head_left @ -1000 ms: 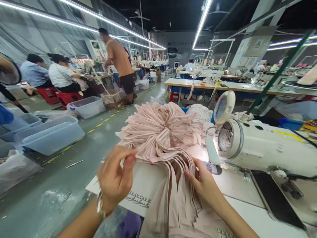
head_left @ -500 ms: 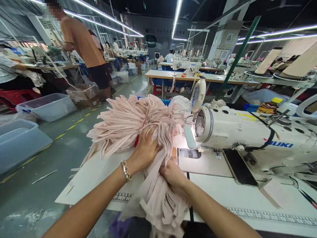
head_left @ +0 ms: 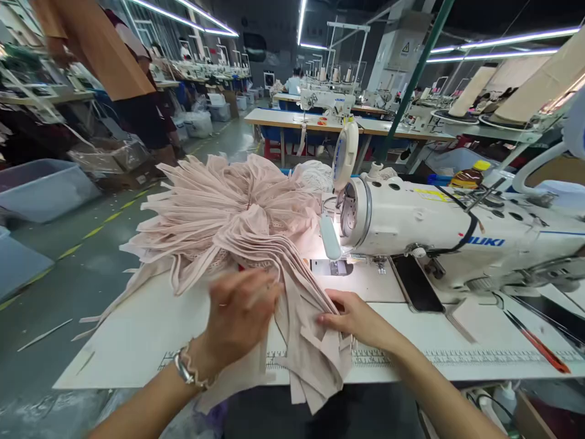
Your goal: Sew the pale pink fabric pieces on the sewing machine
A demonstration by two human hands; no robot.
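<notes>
A big bundle of pale pink fabric pieces (head_left: 196,207), gathered at its middle and showing lacy edging, lies fanned out on the white sewing table (head_left: 137,329). One layered stack of these pieces folds over toward me and hangs past the table's front edge. My right hand (head_left: 354,317) grips this stack at its right side, thumb on top and fingers partly hidden. Beside the stack's left edge is my left hand (head_left: 244,317), a bracelet on its wrist. Motion smears its fingers, so I cannot make out whether they hold cloth.
A white JUKI sewing machine (head_left: 425,219) stands right of the bundle. Near its base lie a black phone (head_left: 417,283) and red-handled tweezers (head_left: 537,342). A ruler strip (head_left: 411,356) runs along the table front. At left are plastic bins (head_left: 46,189) and a standing person (head_left: 100,55).
My left hand has come off the bundle's middle and moved toward me. The stack now lies flatter over the table edge, with my right hand farther right along it. My view has shifted.
</notes>
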